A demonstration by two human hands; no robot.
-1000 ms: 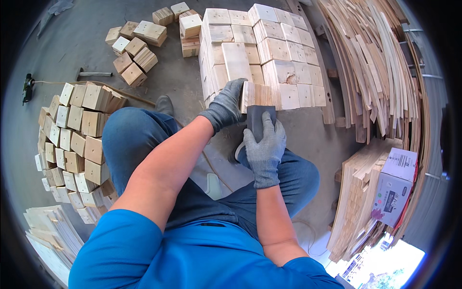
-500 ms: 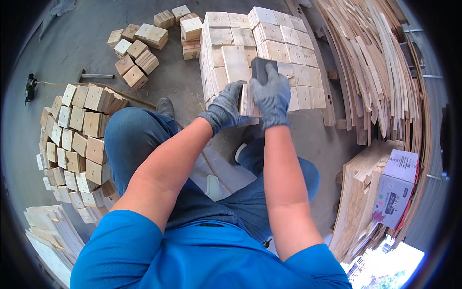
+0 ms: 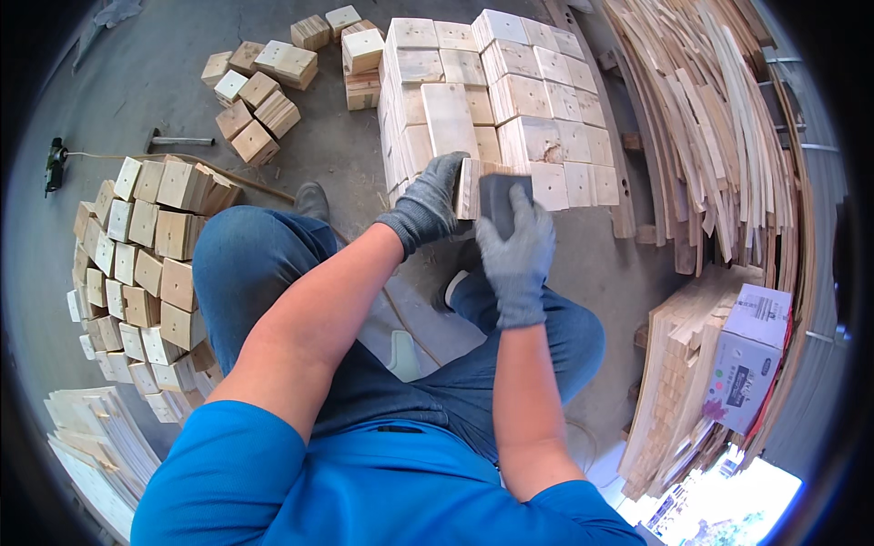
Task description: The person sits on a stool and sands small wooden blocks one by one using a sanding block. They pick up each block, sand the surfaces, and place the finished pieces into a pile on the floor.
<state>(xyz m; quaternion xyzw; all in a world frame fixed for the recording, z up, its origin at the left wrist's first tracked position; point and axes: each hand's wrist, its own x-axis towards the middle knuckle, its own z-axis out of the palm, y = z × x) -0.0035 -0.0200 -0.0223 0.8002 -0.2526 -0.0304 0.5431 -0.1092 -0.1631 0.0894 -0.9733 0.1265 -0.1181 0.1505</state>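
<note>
My left hand (image 3: 431,197), in a grey knit glove, grips a wooden block (image 3: 470,189) of layered wood from its left side. In my right hand (image 3: 519,250), also gloved, is a dark grey rectangular sanding block (image 3: 499,207). Its fingers lie over the back of it, and it rests against or just above the right side of the wooden block; the contact is hidden. Right beyond both hands stands a large stack of pale wooden blocks (image 3: 523,96), with one longer board (image 3: 448,118) lying on top.
Loose wooden blocks (image 3: 259,96) and a hammer (image 3: 182,141) lie on the floor at far left. Another block pile (image 3: 137,264) stands beside my left knee. Thin wood strips (image 3: 701,136) fill the right side, near a cardboard box (image 3: 748,355). A green-black power tool (image 3: 56,166) lies far left.
My right hand has drawn the sanding block back toward me, down along the right side of the wooden block. The left hand keeps its grip almost in place.
</note>
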